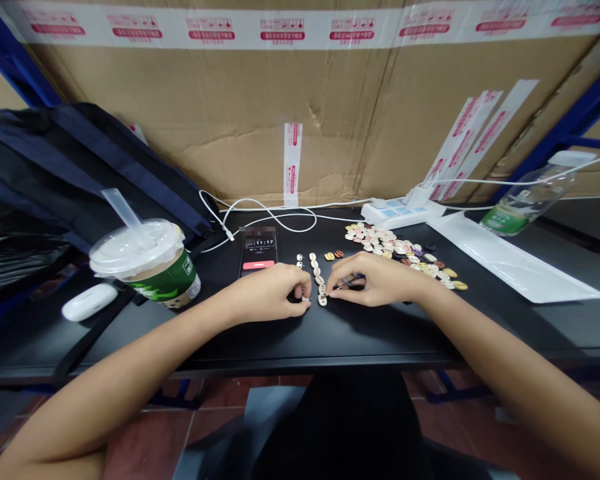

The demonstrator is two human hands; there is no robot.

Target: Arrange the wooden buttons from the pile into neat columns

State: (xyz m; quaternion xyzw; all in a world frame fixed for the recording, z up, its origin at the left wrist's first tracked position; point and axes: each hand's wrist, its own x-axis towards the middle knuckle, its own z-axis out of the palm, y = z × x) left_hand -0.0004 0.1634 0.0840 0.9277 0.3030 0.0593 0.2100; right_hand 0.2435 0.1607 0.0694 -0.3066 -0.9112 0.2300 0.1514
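My left hand lies on the black table with thumb and index finger curled together around a small white piece, mostly covered by the fingertips. In my right hand is a thin pair of tweezers, its tip at the lower end of a column of cream button-like pieces. Beside that column, to the left, small white pieces with dark marks run down toward my left fingers. A yellow piece and a brown piece sit just above my right hand.
A pile of mixed pieces spreads behind my right hand. Around stand a phone, a lidded cup with straw, a white case, a backpack, a power strip, a white tray and a bottle.
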